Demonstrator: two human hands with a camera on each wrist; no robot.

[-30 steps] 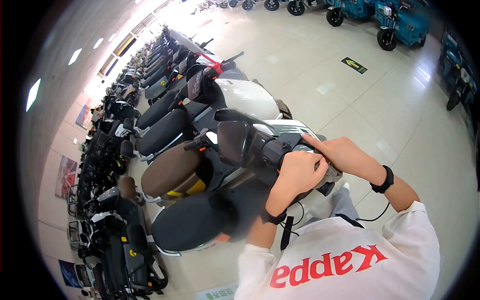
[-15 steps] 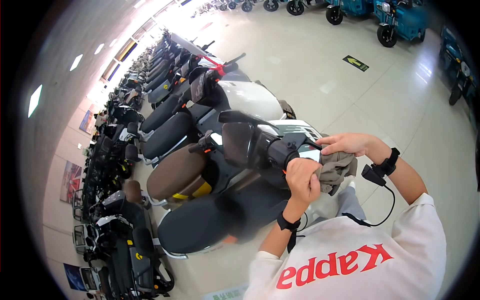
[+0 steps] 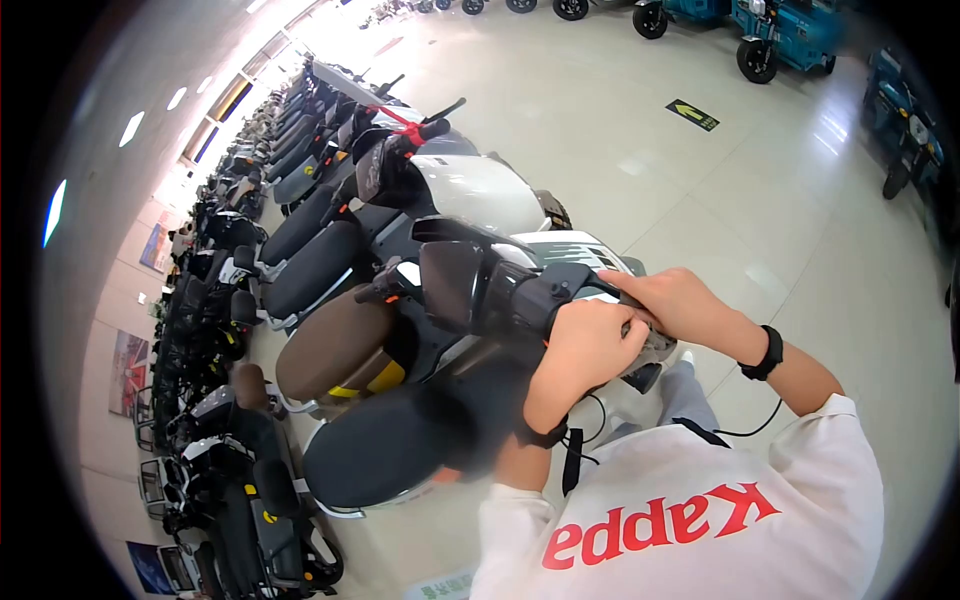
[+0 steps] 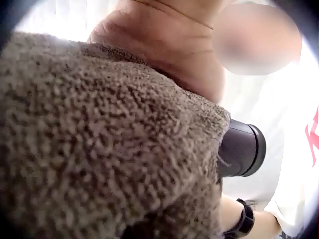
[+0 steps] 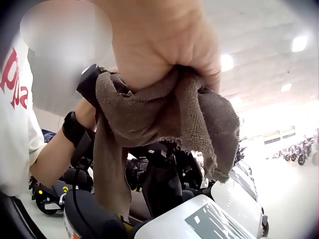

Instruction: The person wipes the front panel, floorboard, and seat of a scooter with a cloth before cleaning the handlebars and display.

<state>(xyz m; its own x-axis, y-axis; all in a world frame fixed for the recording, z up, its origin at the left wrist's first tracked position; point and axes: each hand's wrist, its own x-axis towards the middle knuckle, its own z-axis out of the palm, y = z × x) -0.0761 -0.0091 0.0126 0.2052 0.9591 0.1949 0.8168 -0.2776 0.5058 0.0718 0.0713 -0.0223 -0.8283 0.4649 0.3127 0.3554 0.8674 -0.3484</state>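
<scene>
A grey-brown towel (image 4: 99, 134) fills most of the left wrist view, bunched over one end of a scooter's handlebar. The black handlebar grip (image 4: 241, 149) sticks out past its edge. My left hand (image 3: 590, 335) has its fingers curled over the cloth, close to my right hand (image 3: 690, 305). In the right wrist view, the right hand clutches the towel (image 5: 134, 109), whose loose ends hang down. Just inward of both hands are the black switch housing (image 3: 540, 295) and a dark panel (image 3: 450, 285). My hands hide most of the towel in the head view.
The scooter's black seat (image 3: 380, 440) lies to the left, and its white front panel (image 3: 570, 245) is beyond the hands. A brown-seated scooter (image 3: 335, 340) stands close alongside, with a long row behind. Blue three-wheelers (image 3: 780, 40) line the far side of the tiled floor (image 3: 600, 130).
Half a second ago the hands were farther apart, with the towel exposed between them. Now they are close together again over the handlebar end, much as one second ago.
</scene>
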